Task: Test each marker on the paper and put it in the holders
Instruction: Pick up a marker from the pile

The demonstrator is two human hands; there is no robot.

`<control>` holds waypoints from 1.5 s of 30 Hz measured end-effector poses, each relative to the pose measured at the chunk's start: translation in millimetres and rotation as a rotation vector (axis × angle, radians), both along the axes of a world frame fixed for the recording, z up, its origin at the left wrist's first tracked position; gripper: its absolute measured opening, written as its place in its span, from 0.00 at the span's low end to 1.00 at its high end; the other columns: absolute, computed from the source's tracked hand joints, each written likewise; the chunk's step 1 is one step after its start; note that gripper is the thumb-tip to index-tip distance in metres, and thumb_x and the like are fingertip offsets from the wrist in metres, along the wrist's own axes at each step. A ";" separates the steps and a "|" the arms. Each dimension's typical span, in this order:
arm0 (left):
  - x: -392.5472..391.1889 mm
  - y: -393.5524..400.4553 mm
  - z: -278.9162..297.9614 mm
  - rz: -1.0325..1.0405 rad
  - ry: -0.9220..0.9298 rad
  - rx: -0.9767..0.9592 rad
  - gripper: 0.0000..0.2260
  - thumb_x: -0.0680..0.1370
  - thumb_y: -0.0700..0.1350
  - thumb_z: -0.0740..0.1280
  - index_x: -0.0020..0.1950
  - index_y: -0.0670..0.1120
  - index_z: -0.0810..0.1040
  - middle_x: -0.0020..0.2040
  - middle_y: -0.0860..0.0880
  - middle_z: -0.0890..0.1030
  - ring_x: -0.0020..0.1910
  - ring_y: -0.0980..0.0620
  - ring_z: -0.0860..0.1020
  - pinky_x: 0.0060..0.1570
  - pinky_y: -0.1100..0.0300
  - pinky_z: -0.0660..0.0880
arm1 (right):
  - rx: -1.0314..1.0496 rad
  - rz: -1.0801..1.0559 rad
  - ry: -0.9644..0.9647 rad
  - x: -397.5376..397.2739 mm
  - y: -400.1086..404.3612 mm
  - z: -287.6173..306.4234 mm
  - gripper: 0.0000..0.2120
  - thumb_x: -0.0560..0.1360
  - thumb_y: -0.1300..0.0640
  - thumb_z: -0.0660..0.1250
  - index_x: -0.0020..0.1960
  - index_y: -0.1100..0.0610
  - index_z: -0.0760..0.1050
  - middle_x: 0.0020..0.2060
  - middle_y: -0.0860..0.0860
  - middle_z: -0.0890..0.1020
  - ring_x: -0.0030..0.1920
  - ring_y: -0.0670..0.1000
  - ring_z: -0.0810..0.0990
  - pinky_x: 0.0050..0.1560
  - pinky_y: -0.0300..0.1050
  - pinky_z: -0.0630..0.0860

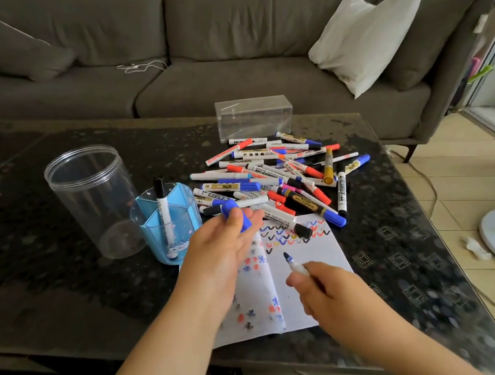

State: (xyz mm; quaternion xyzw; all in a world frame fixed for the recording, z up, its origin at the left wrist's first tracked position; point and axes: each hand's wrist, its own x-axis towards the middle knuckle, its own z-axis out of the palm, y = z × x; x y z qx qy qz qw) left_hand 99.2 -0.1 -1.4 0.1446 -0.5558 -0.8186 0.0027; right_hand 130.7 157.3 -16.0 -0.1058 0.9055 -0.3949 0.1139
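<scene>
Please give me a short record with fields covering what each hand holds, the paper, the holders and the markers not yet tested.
left hand: palm up, blue cap held under the thumb
right hand: grips an uncapped marker, tip above the paper
paper: white sheet with red, blue and black test marks
blue holder: one black-capped marker standing in it
clear jar: nothing visible in it
clear box: behind the pile
untested pile: many capped markers on the table

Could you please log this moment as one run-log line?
right hand: holds uncapped blue marker, tip above paper | left hand: holds blue cap | blue holder: one marker | pile: untested
</scene>
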 end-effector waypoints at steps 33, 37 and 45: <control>-34.2 -18.0 -105.5 -0.034 0.385 -1.158 0.05 0.74 0.40 0.69 0.47 0.42 0.74 0.39 0.54 0.73 0.37 0.62 0.72 0.39 0.77 0.65 | -0.449 -0.240 0.077 -101.7 -5.0 -71.8 0.09 0.74 0.61 0.68 0.37 0.53 0.74 0.25 0.40 0.74 0.26 0.39 0.68 0.29 0.32 0.66; -35.9 -19.6 -105.3 -0.003 0.338 -1.125 0.04 0.75 0.41 0.68 0.46 0.44 0.74 0.37 0.57 0.72 0.36 0.60 0.71 0.39 0.75 0.65 | -0.379 -0.273 0.110 -98.7 -5.2 -76.6 0.13 0.74 0.56 0.68 0.33 0.50 0.67 0.24 0.41 0.72 0.26 0.42 0.64 0.29 0.41 0.64; -35.0 -20.0 -105.0 -0.019 0.316 -1.100 0.04 0.76 0.43 0.67 0.47 0.46 0.73 0.40 0.53 0.76 0.39 0.54 0.74 0.39 0.69 0.67 | -0.349 -0.229 0.114 -101.0 -7.4 -74.0 0.11 0.74 0.56 0.69 0.36 0.58 0.70 0.23 0.43 0.71 0.25 0.44 0.64 0.26 0.43 0.63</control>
